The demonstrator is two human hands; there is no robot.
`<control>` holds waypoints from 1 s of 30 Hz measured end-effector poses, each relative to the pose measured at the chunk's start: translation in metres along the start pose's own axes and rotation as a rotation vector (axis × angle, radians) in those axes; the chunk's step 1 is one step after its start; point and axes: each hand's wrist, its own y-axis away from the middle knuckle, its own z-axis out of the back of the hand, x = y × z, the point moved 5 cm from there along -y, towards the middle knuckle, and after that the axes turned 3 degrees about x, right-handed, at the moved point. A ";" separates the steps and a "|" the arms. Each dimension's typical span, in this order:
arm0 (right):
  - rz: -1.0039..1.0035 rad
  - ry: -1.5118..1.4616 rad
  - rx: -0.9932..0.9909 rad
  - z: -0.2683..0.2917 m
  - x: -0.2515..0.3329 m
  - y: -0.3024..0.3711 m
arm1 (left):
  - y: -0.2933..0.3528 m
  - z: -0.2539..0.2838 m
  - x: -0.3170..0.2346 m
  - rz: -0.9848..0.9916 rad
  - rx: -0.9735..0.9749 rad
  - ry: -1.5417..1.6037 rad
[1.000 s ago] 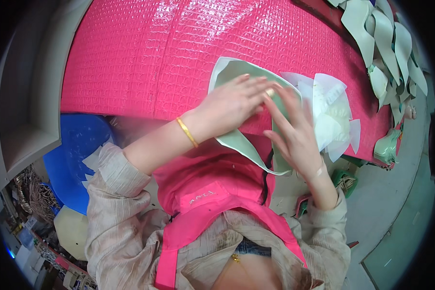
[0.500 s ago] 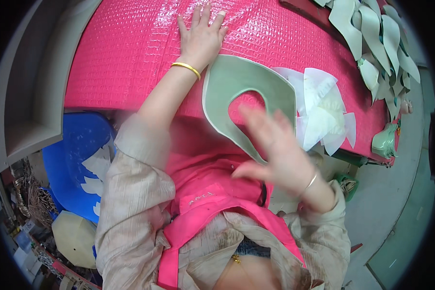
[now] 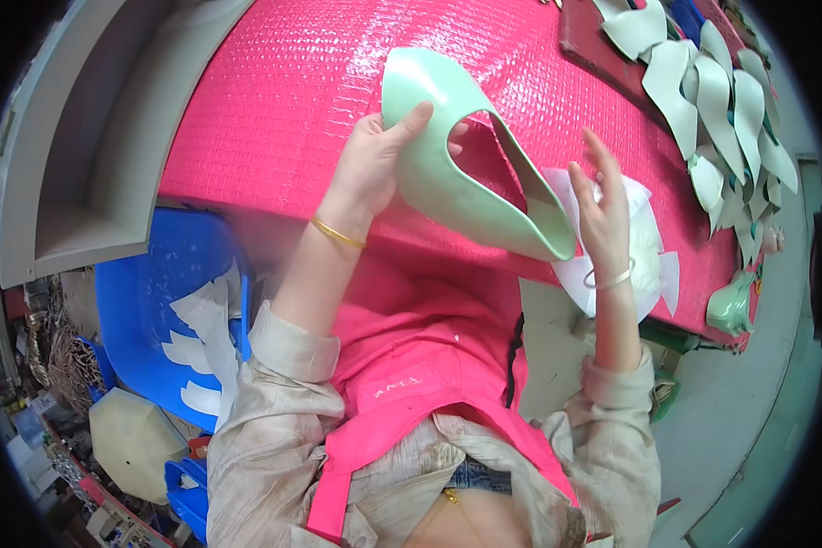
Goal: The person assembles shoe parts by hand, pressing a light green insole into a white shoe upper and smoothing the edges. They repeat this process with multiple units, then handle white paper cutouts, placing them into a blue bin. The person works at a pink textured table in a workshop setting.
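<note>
A shiny pink tabletop (image 3: 274, 119) spreads before the person, with a pile of pale, curved pieces (image 3: 717, 96) along its far right side. The curved green piece (image 3: 429, 178), with a wide opening through it, is held up above the front edge. White papers (image 3: 644, 242) lie to its right. The left hand (image 3: 367, 169) pinches the piece's left side, thumb on top, fingertips showing through the opening. The right hand (image 3: 605, 215), loosely open and empty, is raised over the papers. A gold bracelet (image 3: 338, 235) circles the left wrist.

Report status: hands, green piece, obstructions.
Left hand gripping green piece, lifted. Right hand open, empty, near white sheets. No obstruction seen.
</note>
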 end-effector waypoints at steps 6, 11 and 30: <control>-0.032 0.161 0.359 -0.083 0.058 -0.022 | 0.003 -0.011 -0.015 -0.232 -0.202 0.117; 0.191 0.336 0.093 -0.100 0.068 -0.003 | -0.001 -0.006 -0.025 -0.380 -0.273 -0.069; -0.222 -0.545 0.109 0.006 -0.007 0.018 | -0.043 -0.067 -0.032 -0.573 0.179 -0.843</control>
